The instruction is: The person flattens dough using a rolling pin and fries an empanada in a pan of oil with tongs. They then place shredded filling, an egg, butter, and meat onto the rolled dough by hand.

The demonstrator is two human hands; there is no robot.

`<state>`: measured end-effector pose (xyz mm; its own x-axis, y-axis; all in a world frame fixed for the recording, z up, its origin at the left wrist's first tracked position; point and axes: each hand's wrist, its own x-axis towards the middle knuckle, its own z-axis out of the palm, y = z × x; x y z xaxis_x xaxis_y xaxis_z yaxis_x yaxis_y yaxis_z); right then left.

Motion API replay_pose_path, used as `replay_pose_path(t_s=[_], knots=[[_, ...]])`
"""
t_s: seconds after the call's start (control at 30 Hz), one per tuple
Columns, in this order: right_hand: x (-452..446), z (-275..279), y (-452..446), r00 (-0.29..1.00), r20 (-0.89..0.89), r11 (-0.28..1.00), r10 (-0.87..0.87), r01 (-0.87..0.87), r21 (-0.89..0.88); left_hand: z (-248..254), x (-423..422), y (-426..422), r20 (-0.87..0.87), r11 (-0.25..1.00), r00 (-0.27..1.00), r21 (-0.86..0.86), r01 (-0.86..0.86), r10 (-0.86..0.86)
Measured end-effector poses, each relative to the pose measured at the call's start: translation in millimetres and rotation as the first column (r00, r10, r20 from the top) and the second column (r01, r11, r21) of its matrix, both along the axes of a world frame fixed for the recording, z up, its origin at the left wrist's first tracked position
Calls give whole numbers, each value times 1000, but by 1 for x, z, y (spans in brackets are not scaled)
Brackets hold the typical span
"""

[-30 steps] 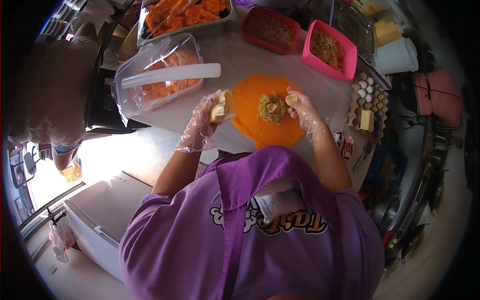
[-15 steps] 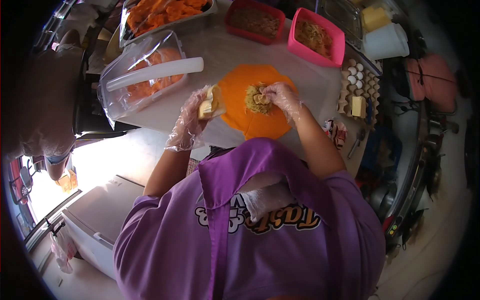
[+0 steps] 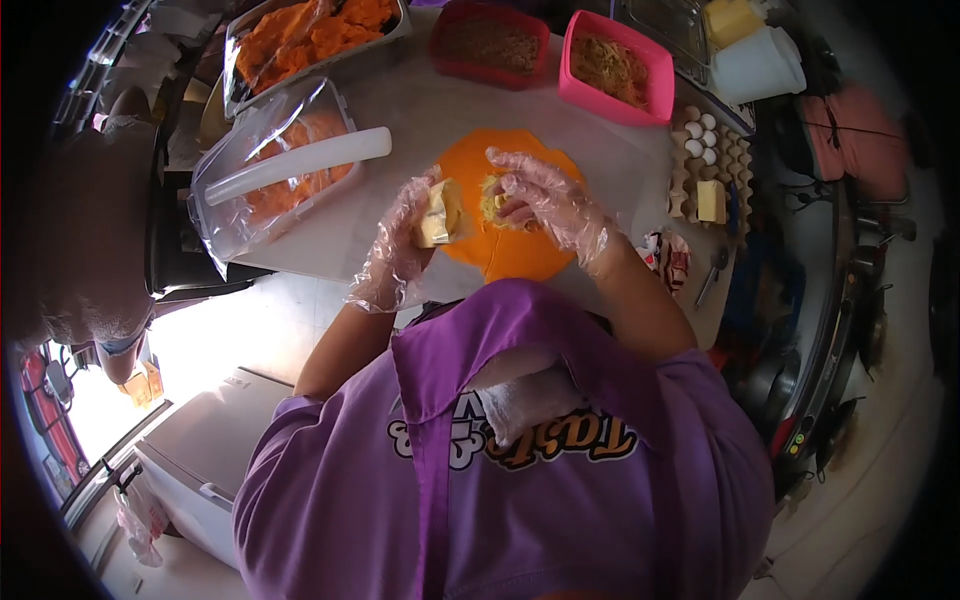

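Note:
An orange sheet of dough (image 3: 510, 255) lies flat on the table, with a mound of shredded filling (image 3: 491, 200) on it. Over the mound is my right hand (image 3: 548, 205), gloved in clear plastic, its fingers spread and partly hiding the filling. My left hand (image 3: 405, 235), gloved too, is wrapped round a pale yellow block (image 3: 438, 215) in a wrapper, just beside the dough's left edge.
Orange mash fills a tray (image 3: 232, 75) and a clear bin (image 3: 205, 200) with a white roller (image 3: 300, 168) across it. Behind stand a red tub (image 3: 440, 55) and a pink tub (image 3: 655, 85). An egg carton (image 3: 683, 185) with a yellow block (image 3: 711, 202) is at right. Someone's arm (image 3: 90, 220) is at left.
My right hand moved left to the mound with a yellow piece, and its fingers have since spread over it. My left hand still holds the block. The whole view has shifted a little.

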<state>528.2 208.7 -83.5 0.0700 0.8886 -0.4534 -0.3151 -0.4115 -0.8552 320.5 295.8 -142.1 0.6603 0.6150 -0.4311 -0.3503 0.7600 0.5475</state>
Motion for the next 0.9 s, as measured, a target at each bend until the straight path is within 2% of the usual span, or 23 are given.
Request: replay_pose_path(t_s=[0.03,0.07,0.1,0.13,0.2,0.23,0.27,0.3,0.33,0.4,0.43,0.47,0.53,0.57,0.6,0.63,0.7,0.73,0.77,0.8,0.83,0.87,0.9], knots=[[-12,6,-4,1000,5,1000,-29,29,2,3,11,-3,46,999,999,41,-20,18],[-24,11,-6,1000,2,998,10,-10,67,-1,20,-6,52,999,999,41,9,-11],[-28,13,-8,999,5,990,51,-51,133,-7,29,-10,86,992,995,118,32,-43],[-24,2,-9,1000,11,991,27,-28,133,-13,37,-13,118,980,990,195,50,-74],[-15,-24,-14,995,78,985,-55,42,167,-5,53,-17,151,975,978,191,114,-144],[-7,-28,-24,989,-72,979,-130,140,145,-5,60,-17,-44,903,987,400,159,-154],[5,-27,-34,987,-70,977,-145,154,145,-4,65,-17,-231,783,966,578,230,-114],[19,-23,-45,969,-103,972,-224,230,53,7,65,-12,-378,674,906,621,401,-191],[35,-20,-56,944,-131,953,-303,300,-40,14,65,-11,-376,668,905,623,407,-201],[75,-27,-83,894,106,898,-436,439,-8,25,61,-10,-356,751,908,533,390,-220],[100,-40,-96,819,350,856,-454,510,-84,20,59,-9,-336,814,923,473,338,-189],[122,-48,-108,702,573,795,-423,591,-138,14,55,-5,-334,809,924,483,337,-186],[145,-39,-125,345,931,761,-116,634,-140,1,42,5,-480,817,865,434,379,-146],[158,-50,-137,343,931,760,-123,636,-133,-12,38,8,-469,818,883,493,297,-39],[172,-76,-151,244,967,790,-77,606,-90,-23,31,14,-466,814,884,499,296,-36],[183,-95,-159,140,990,821,-35,569,-51,-33,22,23,-520,728,854,581,363,-11],[191,-108,-160,113,994,824,6,563,-69,-47,13,38,-646,504,753,695,512,126],[193,-113,-159,89,995,823,52,561,-93,-50,11,43,-646,505,750,698,508,137],[196,-105,-155,138,960,800,242,532,-278,-49,10,47,-720,354,661,687,635,211],[195,-92,-144,135,962,808,236,522,-271,-48,9,53,-767,203,566,632,748,301],[193,-80,-133,76,938,761,339,564,-320,-50,9,57,-764,205,563,634,746,314],[187,-60,-119,21,897,707,441,608,-361,-57,9,58,-722,139,583,665,734,374],[171,-23,-97,56,895,699,443,603,-384,-65,7,59,-675,73,600,688,722,430]])
